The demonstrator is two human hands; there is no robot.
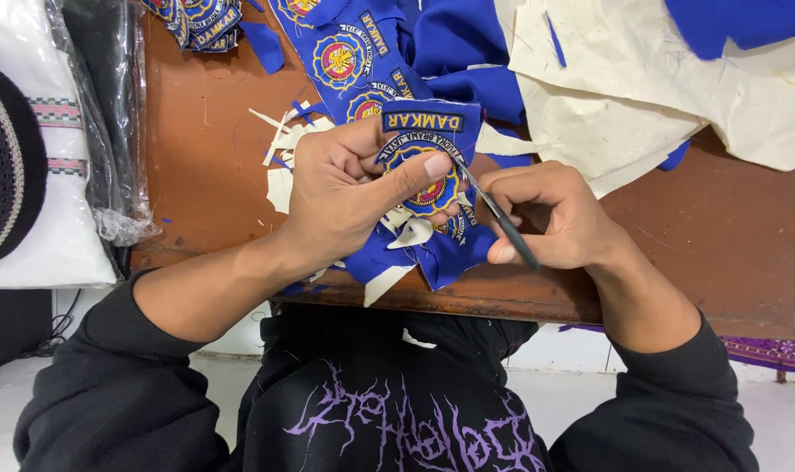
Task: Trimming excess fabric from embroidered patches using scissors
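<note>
The person wears a black sweatshirt with long sleeves pushed up the forearms; a jagged purple graphic spreads across its chest, lower centre of the frame.

Brown wooden table, pale floor

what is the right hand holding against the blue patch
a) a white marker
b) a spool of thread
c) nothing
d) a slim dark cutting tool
d: the right hand grips a slim dark cutting tool whose tip meets the blue embroidered patch pinched in the left hand.
</note>
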